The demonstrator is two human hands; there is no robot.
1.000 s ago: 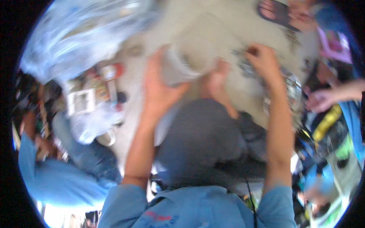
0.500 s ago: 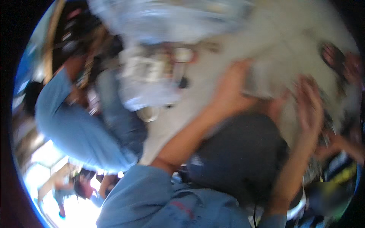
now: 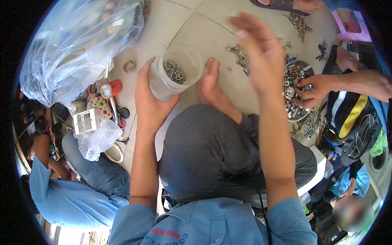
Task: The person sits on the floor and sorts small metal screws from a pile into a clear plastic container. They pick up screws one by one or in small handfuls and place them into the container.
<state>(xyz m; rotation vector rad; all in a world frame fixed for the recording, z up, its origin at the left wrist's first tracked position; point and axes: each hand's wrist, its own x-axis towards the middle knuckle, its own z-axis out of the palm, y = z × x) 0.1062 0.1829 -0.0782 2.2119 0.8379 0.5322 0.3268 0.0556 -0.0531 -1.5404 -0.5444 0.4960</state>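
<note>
My left hand (image 3: pixel 150 98) is wrapped round a clear plastic tub (image 3: pixel 160 83), tilted so its mouth shows. A heap of small screws (image 3: pixel 174 72) lies inside. Raised over the floor to the right of the tub, my right hand (image 3: pixel 261 51) has its fingers stretched out, slightly blurred, with nothing visible in them. Beyond and beside it lie loose screws (image 3: pixel 240 57) on the tiles. A round metal bowl (image 3: pixel 290 116) of mixed hardware stands to the right, and another person's hand (image 3: pixel 316 90) reaches into it.
A large clear plastic bag (image 3: pixel 77 45) fills the far left. Near it are a red can (image 3: pixel 116 87), a white frame (image 3: pixel 85 121) and a roll of tape (image 3: pixel 129 66). More screws (image 3: pixel 299 26) lie far right, near a black-and-yellow bag (image 3: pixel 352 114). People sit on both sides.
The view has swung round, and the tub and left hand now appear further left. My right hand appears higher and further left in the picture. The blur has mostly cleared.
</note>
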